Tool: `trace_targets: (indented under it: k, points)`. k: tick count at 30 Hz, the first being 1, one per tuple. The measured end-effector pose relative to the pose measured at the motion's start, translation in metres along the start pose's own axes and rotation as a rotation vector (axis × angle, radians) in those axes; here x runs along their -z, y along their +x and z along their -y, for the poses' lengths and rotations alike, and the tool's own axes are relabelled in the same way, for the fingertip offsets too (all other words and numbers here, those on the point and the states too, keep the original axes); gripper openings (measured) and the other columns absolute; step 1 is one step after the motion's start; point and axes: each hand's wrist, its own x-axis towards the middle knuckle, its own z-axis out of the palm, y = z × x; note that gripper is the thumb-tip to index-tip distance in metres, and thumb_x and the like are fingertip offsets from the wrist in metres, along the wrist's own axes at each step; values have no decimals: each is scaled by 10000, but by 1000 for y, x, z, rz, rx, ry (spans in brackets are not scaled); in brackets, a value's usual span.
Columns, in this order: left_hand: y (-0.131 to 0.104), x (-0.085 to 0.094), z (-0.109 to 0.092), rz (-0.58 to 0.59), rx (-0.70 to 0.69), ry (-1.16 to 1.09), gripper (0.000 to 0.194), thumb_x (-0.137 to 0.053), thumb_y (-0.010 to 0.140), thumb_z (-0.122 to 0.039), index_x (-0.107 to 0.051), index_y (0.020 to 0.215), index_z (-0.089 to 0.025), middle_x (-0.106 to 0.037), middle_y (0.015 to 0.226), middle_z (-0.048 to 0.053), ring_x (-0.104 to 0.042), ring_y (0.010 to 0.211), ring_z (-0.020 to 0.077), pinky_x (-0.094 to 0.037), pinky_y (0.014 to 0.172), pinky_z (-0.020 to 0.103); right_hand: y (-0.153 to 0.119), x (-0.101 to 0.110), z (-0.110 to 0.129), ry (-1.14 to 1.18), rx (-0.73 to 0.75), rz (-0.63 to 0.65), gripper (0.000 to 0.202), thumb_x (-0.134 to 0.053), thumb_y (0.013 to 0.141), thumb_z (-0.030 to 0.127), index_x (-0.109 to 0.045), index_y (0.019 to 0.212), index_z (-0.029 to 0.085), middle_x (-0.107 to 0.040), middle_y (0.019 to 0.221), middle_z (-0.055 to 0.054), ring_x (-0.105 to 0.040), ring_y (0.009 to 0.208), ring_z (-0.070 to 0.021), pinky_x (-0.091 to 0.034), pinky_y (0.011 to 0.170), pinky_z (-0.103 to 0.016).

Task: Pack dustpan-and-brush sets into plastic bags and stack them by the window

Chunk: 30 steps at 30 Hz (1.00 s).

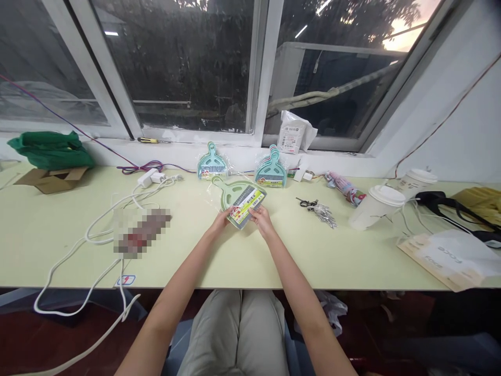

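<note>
Between my two hands is a packaged mini dustpan and brush set (pixel 236 194), pale green, in clear plastic with a yellow-green label. It is tilted, its handle pointing away to the upper left. My left hand (pixel 220 221) grips its lower left edge. On the lower right side, my right hand (pixel 261 220) has thumb and fingers closed on the label end. Beyond it, against the wall, stand a mint-green packaged dustpan set (pixel 212 163) on the left and a stack of similar dustpan sets (pixel 271 168) on the right.
Keys (pixel 323 213), a folded umbrella (pixel 344 188) and white lidded cups (pixel 376 206) lie to the right, with a paper bag (pixel 450 258) near the edge. White cables (pixel 94 230), a cardboard box (pixel 52 180) and a green bag (pixel 50 150) are at left. A screwdriver (pixel 148 140) rests on the sill.
</note>
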Motion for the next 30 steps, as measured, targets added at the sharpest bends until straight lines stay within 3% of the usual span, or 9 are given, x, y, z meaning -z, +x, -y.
trace_targets:
  k: [7, 12, 14, 17, 20, 22, 26, 30]
  points:
    - [3, -11, 19, 218, 115, 1, 585, -702, 740, -526, -613, 1210, -190, -617, 1273, 151, -574, 1184, 339, -502, 938, 466, 1, -1, -2, 72, 88, -132, 350, -808, 591, 305, -607, 859, 202, -729, 856, -19, -702, 819, -191, -582, 682, -282]
    - [8, -13, 18, 23, -82, -66, 590, -744, 715, -477, -586, 1216, -209, -606, 1299, 112, -540, 1234, 305, -436, 1045, 434, 4, -3, -8, 69, 26, -165, 370, -816, 556, 277, -606, 851, 201, -732, 857, -34, -705, 834, -214, -590, 678, -300]
    - [7, -11, 19, -12, -88, -66, 639, -763, 700, -462, -555, 1249, -211, -613, 1288, 117, -561, 1207, 304, -445, 1034, 438, 4, -3, -10, 80, 45, -161, 386, -813, 561, 290, -606, 876, 206, -734, 870, -34, -705, 839, -216, -594, 689, -310]
    - [4, -11, 25, 93, 17, -16, 663, -734, 731, -485, -529, 1295, -201, -619, 1260, 162, -616, 1121, 321, -491, 952, 474, 4, -2, -7, 81, 106, -149, 403, -812, 572, 313, -599, 899, 214, -732, 874, -22, -703, 815, -204, -591, 682, -306]
    - [2, -14, 29, 235, 78, 24, 655, -695, 766, -508, -537, 1312, -185, -572, 1315, 193, -580, 1171, 337, -487, 941, 484, 4, 2, 2, 67, 136, -117, 427, -826, 568, 327, -604, 913, 208, -731, 864, -21, -697, 781, -196, -583, 668, -302]
    - [3, -17, 29, 233, 19, -7, 656, -689, 774, -505, -526, 1331, -199, -516, 1387, 171, -517, 1248, 332, -460, 983, 472, 4, 5, 7, 73, 131, -87, 443, -837, 564, 333, -612, 924, 204, -733, 872, -25, -694, 786, -194, -578, 681, -304]
    - [5, -17, 26, 93, -127, -28, 638, -704, 781, -445, -510, 1340, -208, -533, 1383, 125, -503, 1261, 310, -416, 1036, 445, 4, 7, 6, 85, 89, -51, 449, -852, 550, 339, -617, 911, 211, -740, 880, -22, -696, 809, -192, -577, 716, -310]
    - [3, -12, 26, 165, 11, 74, 570, -705, 776, -454, -575, 1258, -179, -612, 1274, 152, -596, 1126, 318, -479, 936, 463, 5, 7, 0, 87, 106, -31, 418, -852, 559, 342, -612, 877, 214, -742, 873, -26, -697, 814, -210, -581, 712, -332]
